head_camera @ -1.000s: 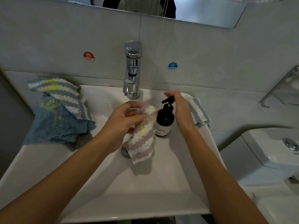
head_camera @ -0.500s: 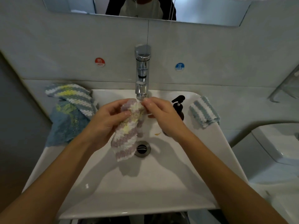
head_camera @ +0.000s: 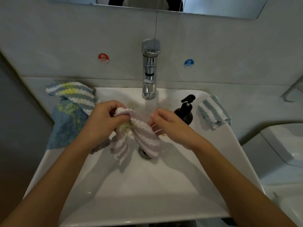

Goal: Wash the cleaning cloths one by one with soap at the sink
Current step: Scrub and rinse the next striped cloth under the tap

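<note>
While water runs from the tap [head_camera: 150, 69], we hold the purple-striped cloth [head_camera: 142, 133] over the sink [head_camera: 147, 185]: left hand [head_camera: 105, 122] fingers curled round it, right hand [head_camera: 168, 125] fingers pinching it.

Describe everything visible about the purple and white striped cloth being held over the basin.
The striped cloth looks like fluffy knit fabric in pale purple and white bands, with a yellowish patch near its bunched top. It hangs crumpled in two drooping folds above the drain of the white sink, just in front of the stream from the faucet. The left hand grips its upper left edge; the right hand pinches its right side. Whether it is wet cannot be told.
</note>
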The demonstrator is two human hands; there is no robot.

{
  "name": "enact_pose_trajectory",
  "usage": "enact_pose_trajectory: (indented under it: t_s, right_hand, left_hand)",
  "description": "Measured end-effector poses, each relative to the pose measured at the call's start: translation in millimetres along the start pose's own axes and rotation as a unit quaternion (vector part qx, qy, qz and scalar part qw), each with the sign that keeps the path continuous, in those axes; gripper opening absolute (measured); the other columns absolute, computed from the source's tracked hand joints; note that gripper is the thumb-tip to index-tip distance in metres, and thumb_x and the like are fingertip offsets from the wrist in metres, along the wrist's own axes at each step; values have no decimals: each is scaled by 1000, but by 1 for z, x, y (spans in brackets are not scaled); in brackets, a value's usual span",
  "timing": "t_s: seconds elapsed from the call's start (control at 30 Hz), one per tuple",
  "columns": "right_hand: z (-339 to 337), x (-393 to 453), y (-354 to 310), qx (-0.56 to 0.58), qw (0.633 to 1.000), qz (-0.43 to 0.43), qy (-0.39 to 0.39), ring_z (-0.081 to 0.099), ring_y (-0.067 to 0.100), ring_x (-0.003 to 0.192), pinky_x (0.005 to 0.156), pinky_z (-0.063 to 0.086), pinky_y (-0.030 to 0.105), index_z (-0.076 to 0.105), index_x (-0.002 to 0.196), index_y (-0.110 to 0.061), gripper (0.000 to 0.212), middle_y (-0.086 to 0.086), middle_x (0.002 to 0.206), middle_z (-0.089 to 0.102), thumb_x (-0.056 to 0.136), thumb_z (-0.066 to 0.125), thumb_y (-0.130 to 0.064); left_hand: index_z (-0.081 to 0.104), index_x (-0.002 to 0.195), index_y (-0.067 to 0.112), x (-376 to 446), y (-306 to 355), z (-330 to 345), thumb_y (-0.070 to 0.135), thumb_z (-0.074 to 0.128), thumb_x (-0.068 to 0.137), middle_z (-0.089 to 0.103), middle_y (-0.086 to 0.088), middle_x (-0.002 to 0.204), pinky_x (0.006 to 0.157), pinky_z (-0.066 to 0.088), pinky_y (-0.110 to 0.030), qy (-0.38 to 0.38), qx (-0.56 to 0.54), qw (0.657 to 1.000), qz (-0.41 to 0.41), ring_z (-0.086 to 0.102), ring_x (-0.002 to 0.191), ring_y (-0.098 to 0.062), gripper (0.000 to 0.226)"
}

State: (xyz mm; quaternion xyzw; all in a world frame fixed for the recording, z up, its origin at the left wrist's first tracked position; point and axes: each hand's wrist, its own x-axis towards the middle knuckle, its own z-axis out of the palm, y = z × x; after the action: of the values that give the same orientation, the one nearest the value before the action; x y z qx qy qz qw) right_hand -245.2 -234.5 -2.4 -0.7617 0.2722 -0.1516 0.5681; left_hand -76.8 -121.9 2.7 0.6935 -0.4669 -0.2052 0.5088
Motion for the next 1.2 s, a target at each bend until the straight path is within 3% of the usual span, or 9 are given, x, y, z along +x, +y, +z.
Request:
enact_pose_trajectory:
  t_s: [0.07,0.2,0.33,0.4,0.5,0.73,0.83,1.03,1.2]
  right_hand:
    - [5,0,0,8,999,12,-31,62,10,71,67,51,26,52,97,-18,11,1,87,64,102,48,-27]
    - [15,3,4,-14,999,8,-36,61,7,85,62,49,18,50,132,-21,37,4,110,62,99,50,-38]
    - [15,3,4,-33,999,-8,-31,51,20,77,69,40,33,57,102,11,46,18,85,57,100,54,-34]
    - [15,1,2,-20,999,-9,-28,51,21,76,70,40,36,55,98,16,47,20,82,56,99,56,-31]
    - [13,0,-1,-2,1000,1,-21,53,22,78,73,41,37,54,102,14,50,12,86,55,96,59,-35]
    - [7,-1,-1,46,998,28,-11,62,15,87,82,51,37,59,101,-12,23,1,94,63,100,50,-34]
    - [6,0,-1,32,999,33,13,58,17,85,78,48,38,55,97,-9,27,4,93,59,100,51,-36]
    - [-1,-2,-4,47,998,-4,42,60,14,76,65,49,32,51,90,-19,13,-3,84,61,100,53,-27]
    - [-9,-6,-7,132,988,-39,70,68,11,81,59,54,24,60,104,-26,18,-4,104,64,102,47,-13]
  left_hand:
    - [62,75,16,0,0,3,0,68,84,59,-3,66,47,42,-11,-8,7,1000,1,55,53,0,20]
    - [61,76,17,-1,4,7,0,65,87,57,-2,65,47,42,-11,-4,-7,1000,9,54,53,1,20]
    - [64,78,24,0,3,6,5,66,88,63,5,73,57,45,-10,38,-4,998,46,59,64,3,22]
    - [68,78,22,0,-2,6,16,68,89,67,2,73,61,51,-22,47,29,997,54,62,67,-4,13]
    - [64,72,12,2,-11,4,43,66,86,61,-7,67,60,46,-41,56,110,991,53,56,64,-18,34]
    - [46,76,16,1,-12,5,67,44,89,51,-1,67,58,38,-37,3,158,986,48,49,63,-12,52]
    - [45,85,15,-2,-7,7,61,39,83,53,-6,75,62,43,-38,-16,136,990,26,53,69,-17,46]
    - [44,85,22,-4,2,8,26,57,94,52,6,77,54,41,-10,-46,35,998,17,52,61,9,16]
    - [57,103,20,-8,7,0,11,59,87,67,8,82,58,49,-15,-158,-190,968,-33,65,71,-4,18]
